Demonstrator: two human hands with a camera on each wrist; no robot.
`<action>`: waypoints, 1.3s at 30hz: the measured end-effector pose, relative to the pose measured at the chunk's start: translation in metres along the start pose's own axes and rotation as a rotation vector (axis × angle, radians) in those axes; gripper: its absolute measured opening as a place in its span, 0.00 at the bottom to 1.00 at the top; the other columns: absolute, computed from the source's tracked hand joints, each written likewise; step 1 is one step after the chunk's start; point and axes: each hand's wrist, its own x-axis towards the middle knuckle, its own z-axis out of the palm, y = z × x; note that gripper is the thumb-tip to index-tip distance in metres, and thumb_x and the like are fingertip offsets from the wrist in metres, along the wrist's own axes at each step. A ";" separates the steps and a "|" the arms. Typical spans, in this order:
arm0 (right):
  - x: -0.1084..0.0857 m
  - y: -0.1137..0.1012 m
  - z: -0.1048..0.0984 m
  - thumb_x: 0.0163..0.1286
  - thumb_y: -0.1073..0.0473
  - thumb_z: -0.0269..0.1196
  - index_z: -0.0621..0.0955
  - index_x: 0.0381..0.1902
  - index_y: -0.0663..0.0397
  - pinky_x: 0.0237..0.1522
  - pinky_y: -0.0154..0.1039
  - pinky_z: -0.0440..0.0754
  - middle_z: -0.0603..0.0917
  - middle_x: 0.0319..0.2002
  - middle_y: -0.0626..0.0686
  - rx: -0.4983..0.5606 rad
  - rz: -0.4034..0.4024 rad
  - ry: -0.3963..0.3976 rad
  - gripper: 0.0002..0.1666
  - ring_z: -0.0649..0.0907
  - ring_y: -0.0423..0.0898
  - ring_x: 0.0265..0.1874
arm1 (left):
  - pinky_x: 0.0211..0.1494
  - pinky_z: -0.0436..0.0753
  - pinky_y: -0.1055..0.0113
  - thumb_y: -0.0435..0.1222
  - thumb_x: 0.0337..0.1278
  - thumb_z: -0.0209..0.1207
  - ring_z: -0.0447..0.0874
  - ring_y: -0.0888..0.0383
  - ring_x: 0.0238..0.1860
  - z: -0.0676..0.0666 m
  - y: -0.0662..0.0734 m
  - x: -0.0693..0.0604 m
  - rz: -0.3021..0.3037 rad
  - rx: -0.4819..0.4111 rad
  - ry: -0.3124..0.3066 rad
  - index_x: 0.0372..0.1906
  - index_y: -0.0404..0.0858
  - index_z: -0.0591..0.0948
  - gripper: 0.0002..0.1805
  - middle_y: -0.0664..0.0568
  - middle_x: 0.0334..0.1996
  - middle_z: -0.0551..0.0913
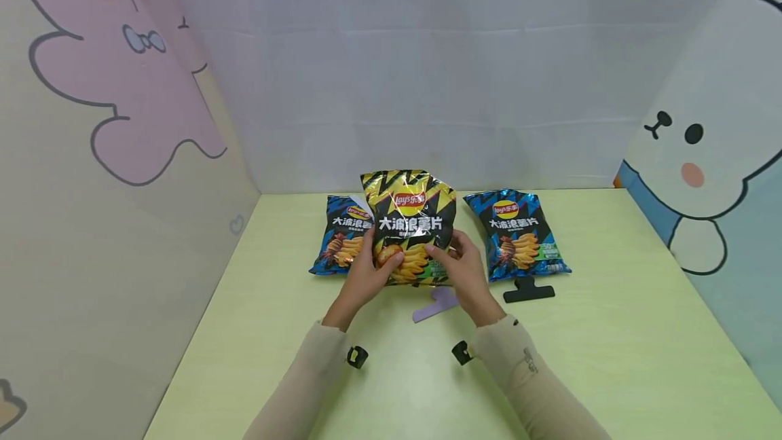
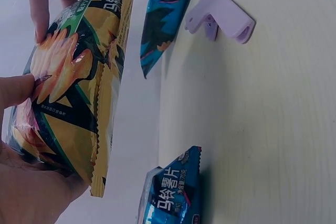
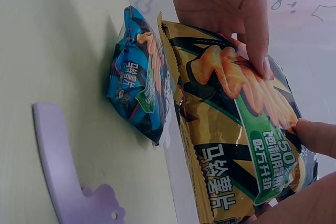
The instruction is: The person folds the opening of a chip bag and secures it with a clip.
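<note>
Indoor tabletop booth | cartoon-printed walls (image 1: 153,243) | whitish backdrop (image 1: 427,80) | pale-green table (image 1: 611,352)

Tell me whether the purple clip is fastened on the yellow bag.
No, the purple clip lies on the table, apart from the yellow bag that the left hand and right hand hold up.

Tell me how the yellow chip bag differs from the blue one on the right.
The yellow bag pairs black with yellow; the right blue bag pairs black with blue. The left hand and right hand hold the yellow bag up, while the right blue bag rests on the table. Both carry the Lay's logo.
</note>
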 end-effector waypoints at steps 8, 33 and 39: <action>-0.008 0.007 0.008 0.71 0.54 0.65 0.69 0.69 0.53 0.57 0.39 0.74 0.75 0.67 0.57 -0.010 0.000 -0.024 0.32 0.74 0.51 0.57 | 0.75 0.68 0.41 0.57 0.65 0.61 0.69 0.41 0.72 -0.008 -0.007 -0.016 -0.031 0.000 0.011 0.81 0.47 0.48 0.50 0.42 0.75 0.64; -0.027 0.033 0.037 0.69 0.53 0.68 0.73 0.69 0.50 0.50 0.35 0.80 0.80 0.61 0.58 -0.028 0.020 -0.132 0.32 0.79 0.48 0.52 | 0.75 0.67 0.39 0.53 0.66 0.62 0.70 0.42 0.71 -0.022 -0.037 -0.056 -0.078 -0.053 0.087 0.80 0.50 0.51 0.46 0.43 0.75 0.66; -0.028 0.036 0.043 0.68 0.54 0.68 0.72 0.69 0.49 0.50 0.36 0.79 0.80 0.60 0.58 -0.031 0.025 -0.139 0.33 0.79 0.49 0.51 | 0.76 0.64 0.38 0.54 0.66 0.62 0.67 0.41 0.73 -0.024 -0.040 -0.062 -0.108 -0.070 0.103 0.80 0.48 0.51 0.47 0.42 0.76 0.64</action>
